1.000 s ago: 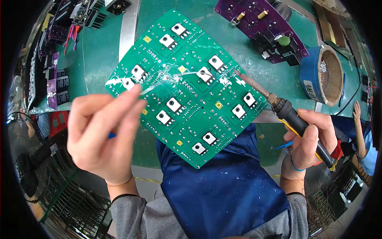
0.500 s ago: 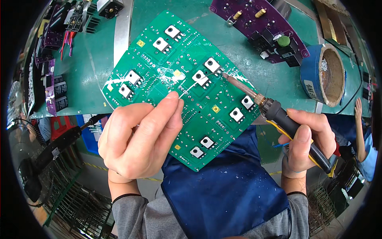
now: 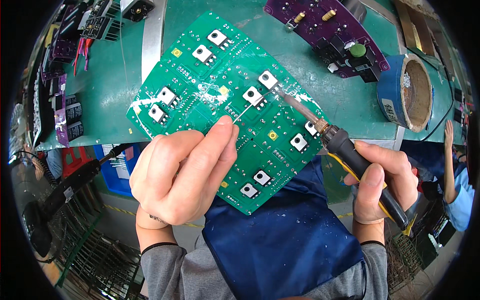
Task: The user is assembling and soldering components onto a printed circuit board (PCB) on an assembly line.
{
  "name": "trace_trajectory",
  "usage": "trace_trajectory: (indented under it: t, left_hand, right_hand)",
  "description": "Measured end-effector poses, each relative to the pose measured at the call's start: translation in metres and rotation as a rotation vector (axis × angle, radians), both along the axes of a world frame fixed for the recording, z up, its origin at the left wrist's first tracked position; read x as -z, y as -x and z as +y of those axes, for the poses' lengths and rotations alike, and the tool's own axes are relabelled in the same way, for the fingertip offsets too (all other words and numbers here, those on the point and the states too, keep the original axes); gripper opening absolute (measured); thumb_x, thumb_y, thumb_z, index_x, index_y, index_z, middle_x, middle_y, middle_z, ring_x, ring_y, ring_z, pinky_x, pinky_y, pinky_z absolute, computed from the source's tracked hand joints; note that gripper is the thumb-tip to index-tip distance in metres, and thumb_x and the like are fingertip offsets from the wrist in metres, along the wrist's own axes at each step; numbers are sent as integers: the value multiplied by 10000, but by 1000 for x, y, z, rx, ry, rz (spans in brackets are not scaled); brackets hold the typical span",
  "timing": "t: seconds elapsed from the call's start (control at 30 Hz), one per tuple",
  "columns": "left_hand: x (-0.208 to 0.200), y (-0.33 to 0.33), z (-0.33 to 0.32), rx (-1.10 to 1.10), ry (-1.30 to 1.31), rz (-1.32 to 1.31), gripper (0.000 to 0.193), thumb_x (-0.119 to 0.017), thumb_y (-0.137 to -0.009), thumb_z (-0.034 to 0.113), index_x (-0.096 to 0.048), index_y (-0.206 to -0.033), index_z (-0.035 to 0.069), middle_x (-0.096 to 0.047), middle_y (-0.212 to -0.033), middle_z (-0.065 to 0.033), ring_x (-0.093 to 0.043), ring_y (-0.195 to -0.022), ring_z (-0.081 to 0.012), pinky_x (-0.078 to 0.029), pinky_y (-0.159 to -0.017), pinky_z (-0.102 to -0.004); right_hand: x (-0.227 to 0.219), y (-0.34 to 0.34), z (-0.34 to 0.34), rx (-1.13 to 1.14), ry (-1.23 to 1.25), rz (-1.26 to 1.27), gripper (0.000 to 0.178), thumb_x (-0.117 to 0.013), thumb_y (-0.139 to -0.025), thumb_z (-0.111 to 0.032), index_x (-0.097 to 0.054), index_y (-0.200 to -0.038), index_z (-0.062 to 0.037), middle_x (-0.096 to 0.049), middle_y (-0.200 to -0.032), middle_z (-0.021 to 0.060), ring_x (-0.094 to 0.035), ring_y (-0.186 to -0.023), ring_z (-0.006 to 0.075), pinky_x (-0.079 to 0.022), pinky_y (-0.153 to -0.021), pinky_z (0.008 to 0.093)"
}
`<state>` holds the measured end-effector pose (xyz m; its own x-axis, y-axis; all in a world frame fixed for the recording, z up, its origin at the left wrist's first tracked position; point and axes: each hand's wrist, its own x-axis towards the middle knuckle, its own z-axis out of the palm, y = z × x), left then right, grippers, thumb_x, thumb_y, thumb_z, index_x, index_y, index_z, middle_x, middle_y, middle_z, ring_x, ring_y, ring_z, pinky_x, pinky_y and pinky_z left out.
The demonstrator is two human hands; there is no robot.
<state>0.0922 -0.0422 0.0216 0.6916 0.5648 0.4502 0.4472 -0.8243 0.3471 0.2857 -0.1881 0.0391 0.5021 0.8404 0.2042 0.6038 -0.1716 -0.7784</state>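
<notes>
A green circuit board (image 3: pixel 210 110) with several black-and-white transistors lies in front of me, its near corner over my blue apron (image 3: pixel 280 235). Pinched between the thumb and fingers of my left hand (image 3: pixel 185 175) is a thin solder wire (image 3: pixel 246 110), reaching over the board toward the upper right. My right hand (image 3: pixel 387 180) grips a soldering iron (image 3: pixel 342 145) by its black-and-yellow handle. The iron's tip and the wire's end come together near the leads of one transistor (image 3: pixel 268 80); a faint wisp of smoke blurs that spot, so exact contact is unclear.
A purple circuit board (image 3: pixel 330 35) with parts on it lies at the far right, beside a blue cardboard ring (image 3: pixel 392 92). More purple boards (image 3: pixel 61 110) stand at the left. Beside my left arm is a black tool on a stand (image 3: pixel 75 180). Another person's arm (image 3: pixel 450 160) shows at far right.
My left hand has moved slightly right and the wire reaches farther toward the iron's tip. My right hand and the iron's handle have shifted a little down and left.
</notes>
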Motion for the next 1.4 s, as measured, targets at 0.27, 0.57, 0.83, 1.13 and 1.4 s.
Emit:
trace_trajectory:
  t: [0.27, 0.57, 0.83, 1.13, 1.4]
  left_hand:
    - [2, 1, -2, 2, -26, -5, 299, -781, -594, -50, -718, -861, 68, -535, -706, -14, -533, -605, -118, -429, -515, -239]
    - [-3, 18, 12, -359, -149, -160, 290, -776, -621, -42, -723, -883, 70, -532, -703, 6, -414, -539, -62, -286, -425, -208]
    - [18, 56, 73, -483, -246, -295, 120, -728, -729, 7, -709, -844, 36, -570, -737, -3, -434, -546, -46, -297, -437, -190]
    - [13, 69, 79, -410, -12, -29, 146, -680, -789, 109, -693, -932, 80, -600, -1005, -48, -562, -811, -86, -392, -515, -210]
    - [3, 43, 76, -170, 219, 6, 190, -636, -832, 168, -660, -932, 8, -621, -794, -63, -604, -683, -122, -412, -517, -220]
  right_hand:
    - [0, 1, 1, -81, -59, -44, 186, -631, -717, -81, -644, -864, 31, -648, -641, 107, -631, -509, 177, -508, -517, 257]
    - [-2, 5, -9, 36, -33, -37, 178, -629, -751, -119, -653, -865, 16, -635, -625, 95, -612, -501, 171, -485, -502, 244]
    - [-11, 10, -39, 440, -172, -95, 481, -473, -908, -435, -569, -927, 35, -611, -707, 127, -547, -526, 108, -433, -511, 198]
    - [17, -39, -63, 781, -71, -390, 276, -483, -924, -168, -625, -1056, 28, -651, -784, 117, -549, -607, 85, -428, -550, 197]
    - [11, -26, -67, 786, -163, -379, 389, -425, -961, -268, -558, -1147, 47, -650, -842, 157, -588, -652, 115, -477, -569, 224]
